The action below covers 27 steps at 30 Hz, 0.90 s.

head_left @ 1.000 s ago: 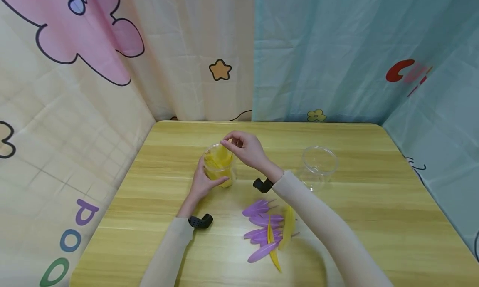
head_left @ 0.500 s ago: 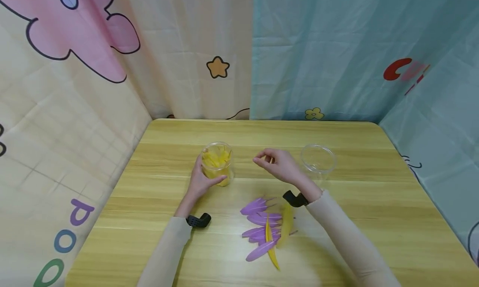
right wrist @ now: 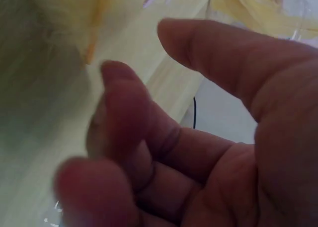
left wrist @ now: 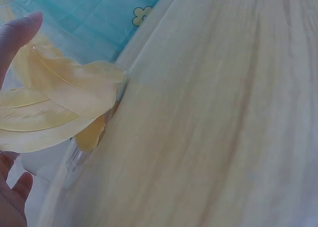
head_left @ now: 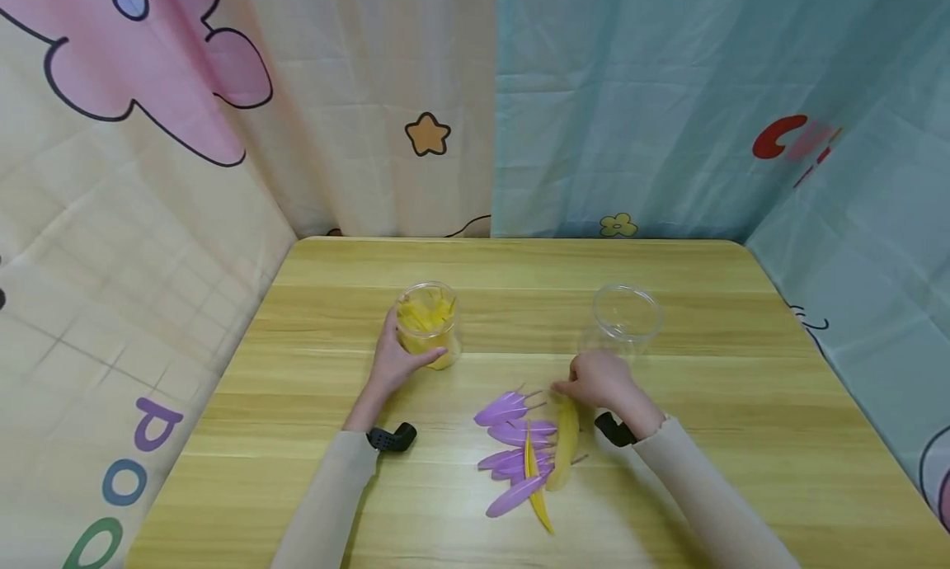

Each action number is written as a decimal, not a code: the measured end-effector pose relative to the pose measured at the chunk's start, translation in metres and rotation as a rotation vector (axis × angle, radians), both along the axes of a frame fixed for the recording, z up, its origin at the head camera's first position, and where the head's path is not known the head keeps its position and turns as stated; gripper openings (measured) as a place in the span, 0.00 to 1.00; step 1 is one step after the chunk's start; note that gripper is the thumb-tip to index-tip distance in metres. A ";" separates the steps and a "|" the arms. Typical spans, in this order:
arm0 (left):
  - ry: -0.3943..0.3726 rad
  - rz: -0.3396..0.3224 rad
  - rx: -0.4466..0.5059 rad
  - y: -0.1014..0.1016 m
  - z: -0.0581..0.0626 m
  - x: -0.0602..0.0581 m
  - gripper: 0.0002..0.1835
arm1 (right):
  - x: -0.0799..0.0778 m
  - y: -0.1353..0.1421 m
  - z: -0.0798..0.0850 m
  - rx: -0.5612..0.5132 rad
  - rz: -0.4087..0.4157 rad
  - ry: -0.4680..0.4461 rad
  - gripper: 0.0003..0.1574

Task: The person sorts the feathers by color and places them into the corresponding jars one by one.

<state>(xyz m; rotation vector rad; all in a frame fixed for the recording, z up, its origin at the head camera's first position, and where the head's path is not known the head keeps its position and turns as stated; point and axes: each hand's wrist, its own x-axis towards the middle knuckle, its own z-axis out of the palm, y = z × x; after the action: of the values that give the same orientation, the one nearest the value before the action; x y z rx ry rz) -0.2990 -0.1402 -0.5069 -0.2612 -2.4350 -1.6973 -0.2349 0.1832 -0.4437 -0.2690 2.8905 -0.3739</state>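
My left hand (head_left: 393, 361) holds a clear plastic cup (head_left: 455, 346) upright on the table, thumb on one side and fingers on the other. Yellow feathers (left wrist: 64, 98) fill it, packed against its wall in the left wrist view. Just above the quill end of a broad yellow feather (head_left: 566, 445) is my right hand (head_left: 603, 379). Its thumb and bent fingers stand apart with nothing between them in the right wrist view, where the blurred quill (right wrist: 93, 38) lies beyond the fingertips. Purple feathers (head_left: 505, 408) and a narrow yellow feather (head_left: 539, 496) lie beside it, partly overlapping.
Behind my right hand stands a second clear plastic cup (head_left: 627, 338). The wood-grain table (head_left: 356, 503) is bordered by printed curtains (head_left: 356, 140) at the back and both sides.
My right hand has left the mouth of the left cup, where it was putting in a yellow feather, and has moved right and nearer to the loose feathers. The left hand keeps its hold.
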 end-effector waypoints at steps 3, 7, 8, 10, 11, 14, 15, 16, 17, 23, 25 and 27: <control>0.002 0.001 -0.003 0.000 -0.001 0.000 0.61 | 0.003 0.002 -0.004 0.011 -0.003 -0.030 0.30; 0.007 0.003 0.003 -0.001 -0.004 -0.001 0.61 | 0.002 0.004 -0.009 -0.012 -0.016 -0.091 0.29; 0.009 0.004 0.002 -0.001 -0.004 -0.001 0.61 | 0.002 0.004 -0.011 -0.024 -0.019 -0.103 0.29; 0.015 0.003 0.003 0.000 -0.005 -0.002 0.61 | 0.000 0.006 -0.014 -0.057 -0.023 -0.126 0.28; 0.017 0.001 -0.001 0.000 -0.005 -0.002 0.61 | -0.001 0.008 -0.015 -0.076 -0.020 -0.134 0.28; 0.024 -0.003 0.000 0.000 -0.005 -0.002 0.61 | -0.003 0.013 -0.020 -0.144 -0.014 -0.159 0.28; 0.024 -0.004 0.000 0.000 -0.005 -0.002 0.61 | -0.004 0.014 -0.022 -0.167 -0.016 -0.171 0.27; 0.024 -0.005 -0.002 -0.001 -0.005 -0.003 0.61 | -0.005 0.015 -0.023 -0.185 -0.020 -0.182 0.27; 0.022 -0.004 -0.002 -0.001 -0.005 -0.003 0.61 | -0.005 0.016 -0.023 -0.200 -0.021 -0.187 0.26; -0.035 -0.001 -0.022 0.001 0.008 0.003 0.60 | -0.008 0.015 -0.011 -0.260 -0.012 -0.124 0.16; -0.046 -0.003 -0.023 0.002 0.009 0.004 0.60 | -0.010 0.012 -0.002 -0.298 0.006 -0.072 0.14; -0.037 -0.004 -0.020 0.001 0.004 0.001 0.60 | -0.013 0.007 0.009 -0.336 0.016 -0.017 0.14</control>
<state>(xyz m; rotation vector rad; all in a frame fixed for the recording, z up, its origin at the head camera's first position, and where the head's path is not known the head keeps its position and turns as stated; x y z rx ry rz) -0.2978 -0.1393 -0.5026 -0.2389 -2.4804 -1.6954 -0.2481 0.1906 -0.4350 -0.3384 2.7942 -0.8549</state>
